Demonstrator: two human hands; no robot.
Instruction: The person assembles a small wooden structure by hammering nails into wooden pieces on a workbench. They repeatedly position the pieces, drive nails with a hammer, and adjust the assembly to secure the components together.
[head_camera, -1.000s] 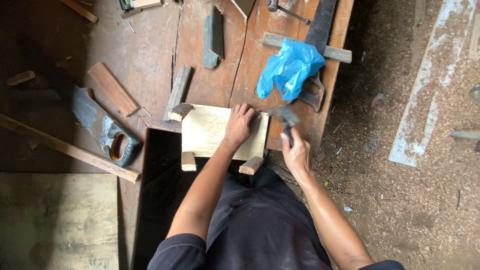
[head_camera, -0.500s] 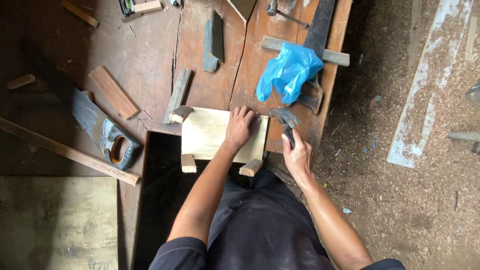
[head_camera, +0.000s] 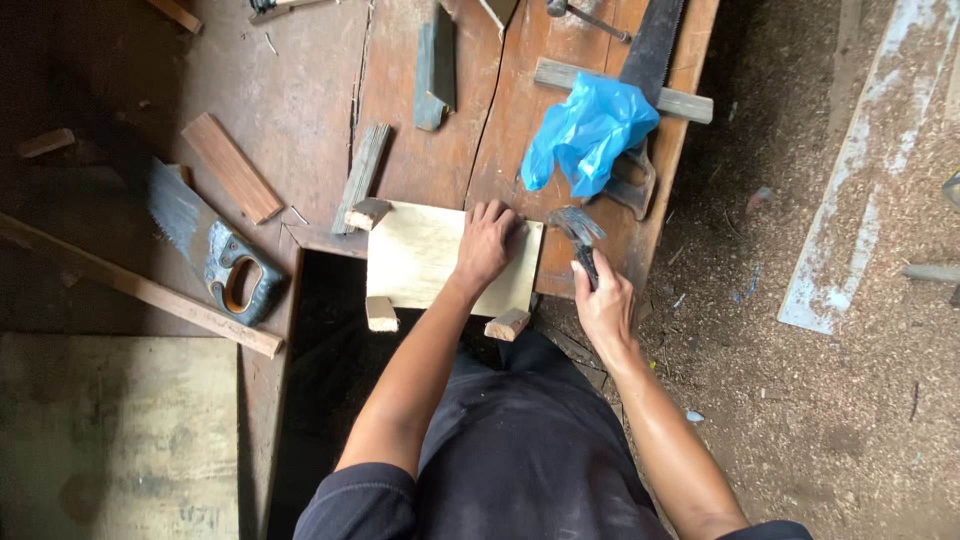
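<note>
A pale plywood square (head_camera: 420, 258) lies at the near edge of a dark wooden workbench (head_camera: 310, 110), resting on short wooden blocks (head_camera: 381, 312) that stick out at its corners. My left hand (head_camera: 488, 240) presses down flat near the board's far right corner, fingers bunched at the edge. My right hand (head_camera: 603, 300) grips the handle of a claw hammer (head_camera: 576, 230), whose head hovers just right of the board's far right corner.
A blue plastic bag (head_camera: 588, 132) lies beyond the hammer on a second saw and a wooden batten (head_camera: 690, 103). A handsaw with a blue handle (head_camera: 215, 255) lies at left, with wood offcuts (head_camera: 231, 166) around. Sawdust-covered ground (head_camera: 800, 400) is to the right.
The hammer head has shifted slightly down and toward the board's corner. My left hand stays pressed on the board.
</note>
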